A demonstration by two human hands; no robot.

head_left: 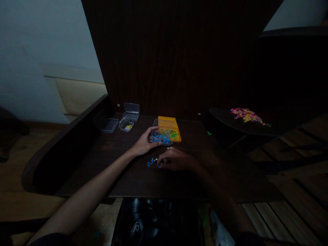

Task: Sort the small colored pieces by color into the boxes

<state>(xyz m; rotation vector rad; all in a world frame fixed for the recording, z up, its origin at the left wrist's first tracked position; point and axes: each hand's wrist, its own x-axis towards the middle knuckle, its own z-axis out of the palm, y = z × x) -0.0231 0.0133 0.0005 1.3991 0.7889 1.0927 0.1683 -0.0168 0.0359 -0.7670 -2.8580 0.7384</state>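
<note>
My left hand (146, 141) is closed on the left side of a small clear plastic box (166, 144) with its lid up. Blue pieces (161, 137) lie inside that box. Behind it and to the right is an open orange box (178, 136) with small green pieces (174, 134) in it. My right hand (174, 159) is low over the dark table, its fingertips pinched together at a small blue piece (158, 166). Several loose blue pieces (150, 162) and a few pale ones (155, 159) lie just left of those fingertips.
To the left stand a clear box with yellow pieces (127, 126), another open clear box (132, 112) and a shallow clear tray (110, 125). A pile of pink and yellow pieces (247, 115) rests on a dark curved surface at the right. A dark raised side (64, 143) borders the table's left.
</note>
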